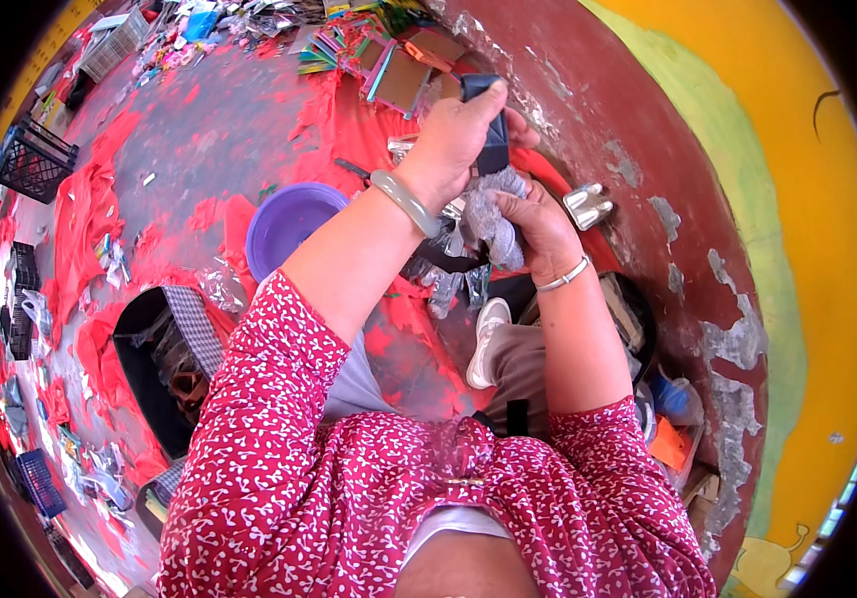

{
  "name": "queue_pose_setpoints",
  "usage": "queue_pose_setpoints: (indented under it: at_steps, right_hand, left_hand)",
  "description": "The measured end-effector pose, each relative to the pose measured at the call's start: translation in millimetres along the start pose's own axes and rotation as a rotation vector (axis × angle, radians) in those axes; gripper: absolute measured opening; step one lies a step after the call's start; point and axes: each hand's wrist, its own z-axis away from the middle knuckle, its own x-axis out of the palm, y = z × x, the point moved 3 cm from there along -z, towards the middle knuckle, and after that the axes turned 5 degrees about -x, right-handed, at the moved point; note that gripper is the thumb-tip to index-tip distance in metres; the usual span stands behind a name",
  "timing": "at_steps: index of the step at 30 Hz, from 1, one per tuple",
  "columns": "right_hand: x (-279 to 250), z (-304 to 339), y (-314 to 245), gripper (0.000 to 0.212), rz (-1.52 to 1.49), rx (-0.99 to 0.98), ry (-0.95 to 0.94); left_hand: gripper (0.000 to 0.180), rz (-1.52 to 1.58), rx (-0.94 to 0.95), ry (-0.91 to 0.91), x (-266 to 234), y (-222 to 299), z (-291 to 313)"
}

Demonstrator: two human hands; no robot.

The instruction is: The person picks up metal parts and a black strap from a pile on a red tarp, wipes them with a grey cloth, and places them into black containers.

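Observation:
My left hand (455,140), thumb on top, grips a dark navy, flat, wallet-like item (493,149); its exact kind is unclear. Bunched in my right hand (545,227) is a grey cloth (496,227), which meets the lower end of the dark item. Both hands are closed and held out ahead, close together. Below them lie a black strap (445,261) and crumpled clear plastic (442,295). A shiny silver object (588,206) is just right of my right hand. Left of my left forearm stands a purple basin (261,239).
An open black case with a checkered flap (192,324) sits at my left, holding items in plastic. Along the right runs a peeling red wall (623,120). Boards and coloured folders (399,82) lie ahead. A black crate (38,159) and scattered goods are farther left, on red-littered floor.

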Motion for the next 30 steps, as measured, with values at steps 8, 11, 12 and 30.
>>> queue_pose_setpoints:
  at_steps: [8, 11, 12, 30]
  right_hand:
    - [5, 8, 10, 0.017, 0.184, 0.111, 0.035]
    - [4, 23, 20, 0.014, 0.38, 0.27, 0.012]
    - [13, 29, 12, 0.014, 0.462, 0.311, -0.018]
    - [-22, -23, -21, 0.02, -0.145, -0.209, 0.314]
  left_hand:
    - [0.036, 0.013, 0.026, 0.143, -28, 16, -19]
    - [0.035, 0.17, 0.033, 0.295, -71, 34, -41]
    - [0.037, 0.226, 0.057, 0.307, -88, 39, -50]
    - [0.056, 0.222, -0.692, 0.07, -121, -85, -78]
